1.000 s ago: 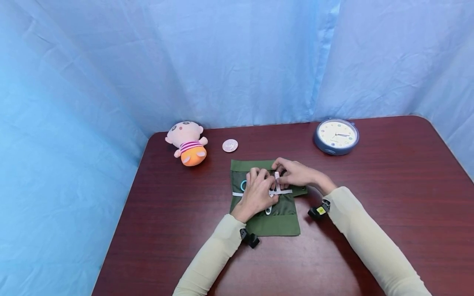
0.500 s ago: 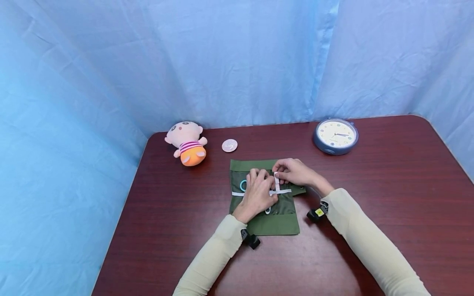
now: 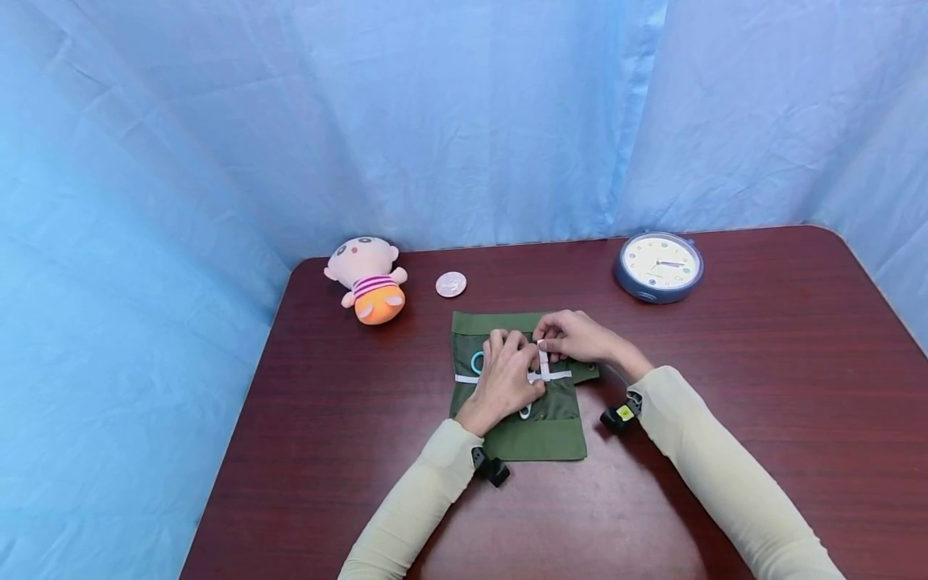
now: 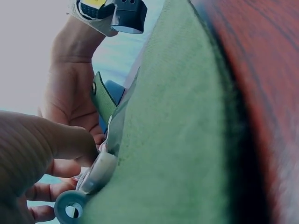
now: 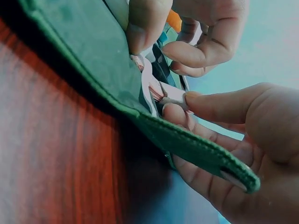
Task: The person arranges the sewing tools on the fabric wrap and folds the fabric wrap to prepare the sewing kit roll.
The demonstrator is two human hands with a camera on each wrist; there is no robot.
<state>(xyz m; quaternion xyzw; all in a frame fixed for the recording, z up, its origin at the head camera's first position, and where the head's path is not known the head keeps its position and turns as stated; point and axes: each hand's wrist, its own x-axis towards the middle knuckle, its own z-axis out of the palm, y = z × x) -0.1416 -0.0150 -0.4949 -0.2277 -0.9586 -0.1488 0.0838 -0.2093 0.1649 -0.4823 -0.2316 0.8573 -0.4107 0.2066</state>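
Note:
A green cloth tool roll [image 3: 535,441] lies spread on the table, a white elastic band [image 3: 466,379] across its middle. My left hand [image 3: 505,379] bends over it with curled fingers, thumb at the band beside a flat white strip with reddish lines [image 5: 174,95]. Between thumb and forefinger, my right hand [image 3: 576,337] pinches the strip's upper end; its lower end sits at the band in the right wrist view. A light-blue ring handle [image 3: 476,362] shows left of my left hand. The white end of another tool [image 3: 525,412] pokes out below it, the rest hidden.
A plush doll [image 3: 373,283] lies at the table's back left, with a small round pale disc [image 3: 451,284] to its right. A blue-rimmed clock [image 3: 658,267] is at the back right. Blue curtains [image 3: 464,121] hang behind the table.
My right fingers have shifted slightly to the strip's upper end, and the strip now reaches a little lower at the band. The left hand stays nearly in place.

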